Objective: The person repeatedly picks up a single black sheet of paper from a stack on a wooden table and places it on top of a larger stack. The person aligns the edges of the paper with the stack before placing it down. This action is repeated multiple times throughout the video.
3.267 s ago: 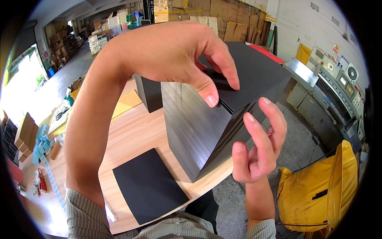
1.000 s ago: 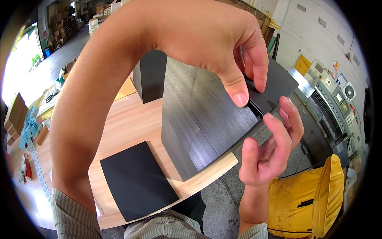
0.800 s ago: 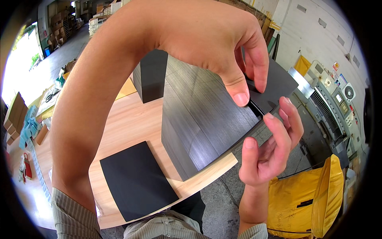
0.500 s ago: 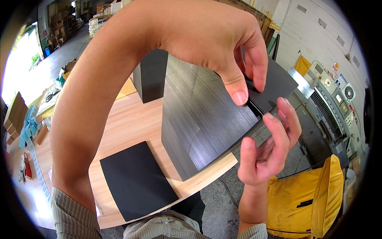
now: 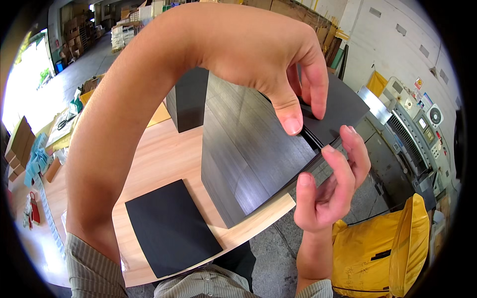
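A tall stack of black sheets [image 5: 248,154] stands on the wooden table, its fine-lined side facing me. My left hand [image 5: 278,74] reaches over from the left and pinches sheets at the top edge, thumb on the lined side and fingers over the dark top sheet [image 5: 345,107]. Beside the thumb a narrow dark gap shows between sheets. My right hand [image 5: 333,184] is half curled at the stack's near right corner, fingers apart, holding nothing. Its index fingertip is at the sheet edge; whether it touches cannot be made out.
One flat black sheet or thin pile [image 5: 174,228] lies at the table's [image 5: 159,154] front edge. A second black stack [image 5: 191,102] stands behind my left arm. Scissors [image 5: 64,120] and a red-handled tool [image 5: 34,208] lie far left. A yellow bag [image 5: 372,253] stands at the right, with machinery [image 5: 412,134] beyond.
Both hands have shifted slightly left in the view, the right one a little more. My left hand keeps its pinch on the sheet edge. The stacks stay in place.
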### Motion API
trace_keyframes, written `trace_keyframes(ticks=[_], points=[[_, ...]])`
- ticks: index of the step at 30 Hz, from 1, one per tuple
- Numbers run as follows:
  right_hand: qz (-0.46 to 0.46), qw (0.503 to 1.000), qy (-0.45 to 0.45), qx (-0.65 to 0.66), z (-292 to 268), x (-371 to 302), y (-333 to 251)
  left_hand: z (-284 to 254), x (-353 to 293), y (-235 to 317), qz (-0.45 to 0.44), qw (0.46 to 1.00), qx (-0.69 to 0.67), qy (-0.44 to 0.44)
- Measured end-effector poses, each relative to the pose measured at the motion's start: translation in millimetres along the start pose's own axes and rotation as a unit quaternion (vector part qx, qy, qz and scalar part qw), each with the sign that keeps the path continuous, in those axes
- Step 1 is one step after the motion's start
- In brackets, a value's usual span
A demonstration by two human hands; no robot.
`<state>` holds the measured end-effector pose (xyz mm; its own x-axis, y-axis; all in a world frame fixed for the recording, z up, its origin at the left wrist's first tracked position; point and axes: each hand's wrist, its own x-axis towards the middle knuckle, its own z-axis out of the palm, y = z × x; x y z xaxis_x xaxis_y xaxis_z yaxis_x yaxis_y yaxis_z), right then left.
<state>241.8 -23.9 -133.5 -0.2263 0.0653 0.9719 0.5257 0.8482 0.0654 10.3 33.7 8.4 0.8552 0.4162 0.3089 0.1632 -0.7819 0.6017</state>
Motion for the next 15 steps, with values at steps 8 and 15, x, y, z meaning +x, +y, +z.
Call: trace_keyframes(ticks=[8, 15], points=[[-0.005, 1.000, 0.009, 0.002, 2, -2, 2, -4, 0, 22, -0.021, 0.999, 0.030, -0.020], [-0.009, 1.000, 0.016, 0.008, 4, 1, 2, -10, 3, 30, -0.063, 0.990, 0.120, -0.034]])
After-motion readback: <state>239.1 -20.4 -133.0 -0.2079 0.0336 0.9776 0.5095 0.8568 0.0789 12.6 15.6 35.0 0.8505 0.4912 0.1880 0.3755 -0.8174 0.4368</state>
